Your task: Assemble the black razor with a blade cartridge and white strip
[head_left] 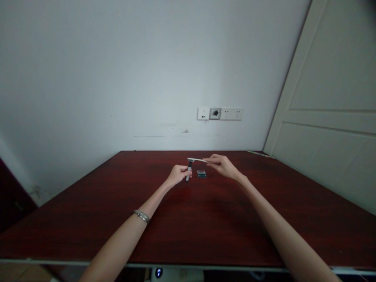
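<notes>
My left hand [178, 174] is closed around the grey and black handle of a razor [188, 172], held nearly upright above the table with its head at the top. Between the fingertips of my right hand [221, 165] is a slim white toothbrush [198, 159], held almost level. Its far end meets the top of the razor; the bristles are too small to make out. A small clear plastic case [201, 174] with something dark inside lies on the table between my hands.
The dark red wooden table [182, 227] reaches back to a white wall [147, 78]. Sockets and a switch [220, 114] are set in the wall above it. A pale panelled door [331, 117] stands along the right side. A thin strip [261, 154] lies at the back right edge.
</notes>
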`<state>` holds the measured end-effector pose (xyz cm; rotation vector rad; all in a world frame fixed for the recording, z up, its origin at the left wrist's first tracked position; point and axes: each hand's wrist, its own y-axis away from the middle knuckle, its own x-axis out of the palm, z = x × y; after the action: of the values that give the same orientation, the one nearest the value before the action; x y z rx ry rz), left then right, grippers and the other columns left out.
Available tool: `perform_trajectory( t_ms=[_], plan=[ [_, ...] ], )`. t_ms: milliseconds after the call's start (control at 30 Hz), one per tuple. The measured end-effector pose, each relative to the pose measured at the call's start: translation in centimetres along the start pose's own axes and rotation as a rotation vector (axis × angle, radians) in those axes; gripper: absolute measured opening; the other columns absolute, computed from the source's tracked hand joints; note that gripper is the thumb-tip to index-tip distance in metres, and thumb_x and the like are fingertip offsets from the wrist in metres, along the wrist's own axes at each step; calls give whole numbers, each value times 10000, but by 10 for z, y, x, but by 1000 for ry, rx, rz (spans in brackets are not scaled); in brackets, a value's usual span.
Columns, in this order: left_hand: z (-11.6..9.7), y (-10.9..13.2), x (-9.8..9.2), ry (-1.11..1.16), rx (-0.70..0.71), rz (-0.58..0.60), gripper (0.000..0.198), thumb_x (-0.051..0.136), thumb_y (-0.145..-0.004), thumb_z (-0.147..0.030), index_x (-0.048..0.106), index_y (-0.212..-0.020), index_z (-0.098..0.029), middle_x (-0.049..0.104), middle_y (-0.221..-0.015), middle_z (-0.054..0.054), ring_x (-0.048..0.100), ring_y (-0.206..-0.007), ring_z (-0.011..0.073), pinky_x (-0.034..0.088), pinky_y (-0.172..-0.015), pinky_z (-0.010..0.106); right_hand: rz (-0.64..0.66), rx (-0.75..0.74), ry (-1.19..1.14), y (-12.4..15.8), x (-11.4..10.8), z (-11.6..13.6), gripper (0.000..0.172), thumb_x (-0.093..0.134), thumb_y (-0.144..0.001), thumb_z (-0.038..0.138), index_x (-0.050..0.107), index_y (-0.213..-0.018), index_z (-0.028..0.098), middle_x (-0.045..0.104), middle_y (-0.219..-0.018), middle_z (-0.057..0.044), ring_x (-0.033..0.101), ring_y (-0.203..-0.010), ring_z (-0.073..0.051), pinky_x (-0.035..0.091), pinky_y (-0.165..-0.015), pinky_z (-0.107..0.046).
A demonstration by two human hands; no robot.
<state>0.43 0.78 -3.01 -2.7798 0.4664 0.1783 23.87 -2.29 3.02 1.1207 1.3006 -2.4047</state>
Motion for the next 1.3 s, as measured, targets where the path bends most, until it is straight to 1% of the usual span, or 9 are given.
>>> perform_trajectory(
  t_ms=[200,333,533,633,767,933,1067,1200,1300],
  plan=[
    [4,-2,-2,-30,45,0,227,661,-637,-271,658,-771,-87,678,-698,78,641,-650,180,490,-604,268,-62,36,37,0,0,1,301,503,-823,270,622,-1095,223,585,-816,-50,530,-682,-135,419,-649,-257],
    [8,-4,-3,-69,63,9,232,653,-644,-281,659,-768,-85,678,-690,81,638,-644,181,489,-601,268,39,-16,5,0,-4,3,297,512,-819,264,621,-1094,241,586,-800,-39,539,-697,-134,421,-659,-253],
    [12,-6,-6,-91,82,14,233,645,-651,-281,662,-784,-90,681,-698,79,639,-656,183,489,-611,271,-45,69,100,0,-4,1,288,506,-820,267,630,-1079,261,599,-840,-50,546,-689,-140,423,-645,-261],
    [11,-6,-6,-121,98,24,225,639,-657,-280,666,-774,-90,681,-699,77,636,-663,183,485,-624,273,24,35,64,1,-4,2,286,516,-815,279,631,-1076,259,607,-834,-44,552,-693,-137,426,-650,-255],
    [6,-3,-5,-125,115,25,238,634,-663,-283,669,-788,-83,682,-723,84,631,-687,185,482,-650,280,-35,64,91,1,-5,4,288,505,-819,276,630,-1077,261,612,-854,-52,552,-704,-141,425,-651,-258],
    [2,-2,-3,-113,116,27,236,637,-660,-282,671,-788,-87,682,-732,81,629,-702,190,478,-641,276,47,66,31,1,-6,4,273,532,-797,274,652,-1041,246,616,-819,-41,544,-660,-129,413,-611,-241],
    [4,-2,-4,-117,119,19,231,642,-654,-281,674,-784,-92,684,-737,78,630,-705,190,476,-653,278,-14,81,49,1,-6,6,278,518,-805,276,649,-1049,250,613,-831,-50,537,-668,-134,409,-614,-249],
    [4,-3,-4,-105,107,19,234,648,-646,-278,675,-786,-93,685,-740,78,632,-711,189,476,-651,274,59,49,-1,1,-6,6,287,518,-805,280,644,-1059,235,604,-808,-41,526,-652,-126,403,-608,-242],
    [3,-3,-4,-116,113,2,234,637,-658,-283,674,-787,-92,684,-733,78,631,-706,188,477,-654,274,-5,57,12,1,-6,4,300,514,-809,279,632,-1080,226,594,-814,-44,520,-655,-126,401,-619,-247]
  ],
)
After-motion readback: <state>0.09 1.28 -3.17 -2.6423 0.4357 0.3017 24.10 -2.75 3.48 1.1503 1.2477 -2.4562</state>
